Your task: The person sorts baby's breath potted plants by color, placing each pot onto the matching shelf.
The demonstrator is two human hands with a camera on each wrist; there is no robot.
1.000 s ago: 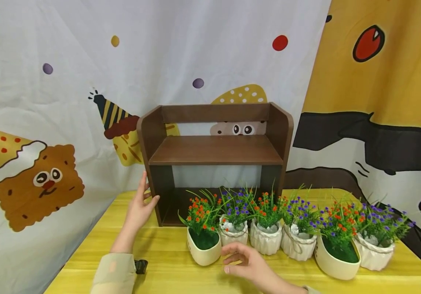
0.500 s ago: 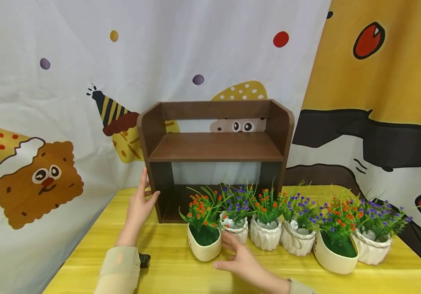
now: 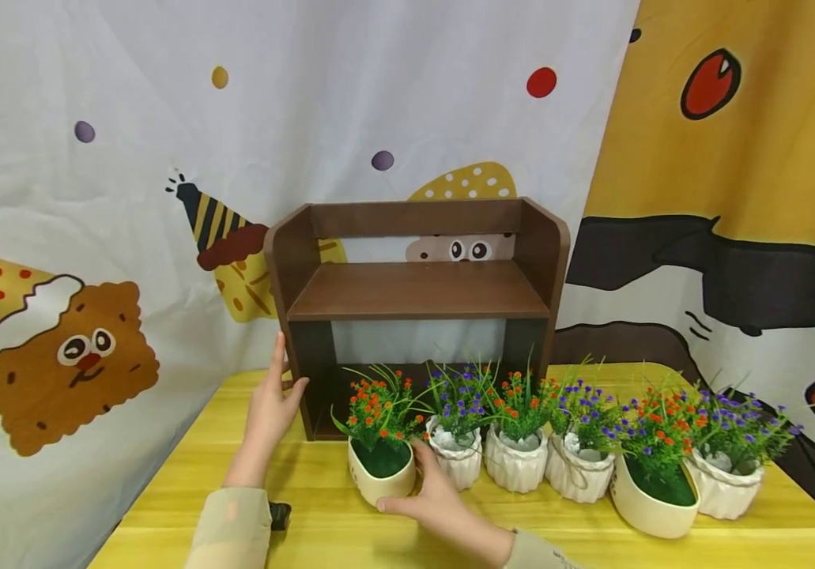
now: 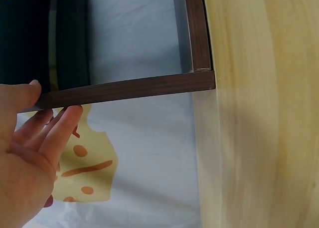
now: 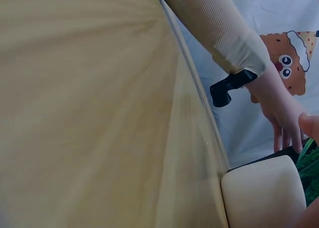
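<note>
The left hand [image 3: 268, 411] grips the left side panel of the brown two-tier shelf [image 3: 417, 291]. In the left wrist view, the thumb and fingers of that hand [image 4: 32, 148] lie on opposite sides of the panel [image 4: 129, 87]. At the left end of the row, the right hand [image 3: 443, 502] holds a cream pot [image 3: 382, 488] with orange flowers [image 3: 379, 407], its thumb at the front and its fingers at the right side. The right wrist view shows this pot [image 5: 264, 193] large and close, with part of the right thumb [image 5: 311, 127] at the edge.
To the right stand white ribbed pots [image 3: 516, 462] with orange or purple flowers, and another cream pot [image 3: 652, 506]. They line the yellow wood-grain table [image 3: 329, 537] before the shelf. A printed curtain [image 3: 130, 190] hangs behind. A black device [image 3: 280, 515] is at the left wrist.
The right hand has moved left onto the leftmost cream pot, and that pot has shifted slightly left, apart from its white neighbour. The left hand has stayed at the shelf's side.
</note>
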